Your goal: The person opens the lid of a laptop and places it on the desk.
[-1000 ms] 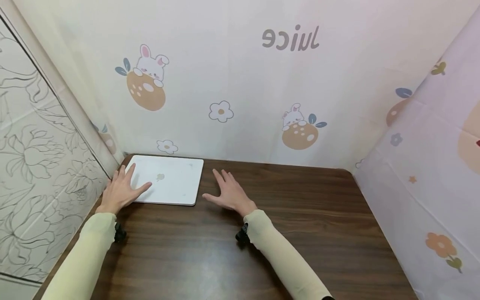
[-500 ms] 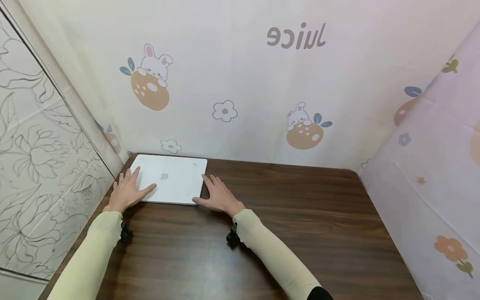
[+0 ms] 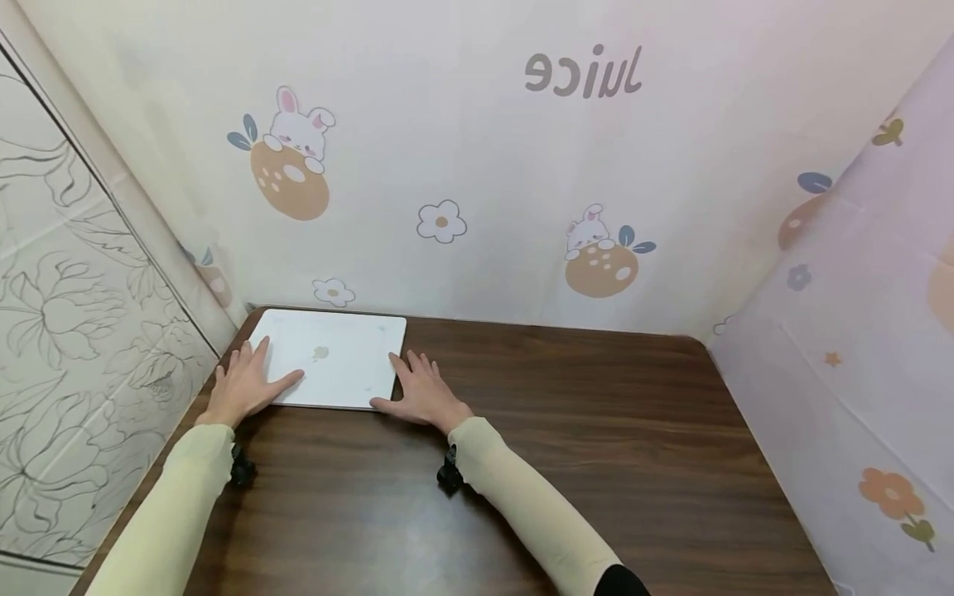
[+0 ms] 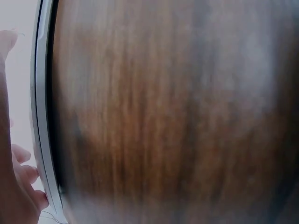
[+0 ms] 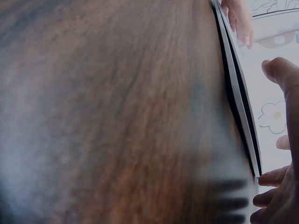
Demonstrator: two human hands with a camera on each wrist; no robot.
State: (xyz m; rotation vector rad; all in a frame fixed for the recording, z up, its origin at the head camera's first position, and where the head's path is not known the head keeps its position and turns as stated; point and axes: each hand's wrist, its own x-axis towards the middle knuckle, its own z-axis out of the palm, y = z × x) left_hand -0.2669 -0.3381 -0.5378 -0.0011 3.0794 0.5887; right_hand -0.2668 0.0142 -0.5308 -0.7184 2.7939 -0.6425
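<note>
A closed silver laptop with an apple logo lies flat at the back left of the table. My left hand is at its left side, fingers spread, the thumb over the lid near the front edge. At the right side is my right hand, its thumb by the front right corner and its fingers along the right edge. In the left wrist view, fingertips meet the laptop's side. The right wrist view shows fingers against the laptop's edge; a thin dark gap runs along that edge.
The dark brown wooden table extends to the right and toward me. A white printed curtain hangs behind its back edge. A panel with flower line drawings stands close on the left, and another printed cloth on the right.
My right hand has moved left from beside the laptop to its right edge. The left hand has stayed at the left side, and the laptop lies where it was.
</note>
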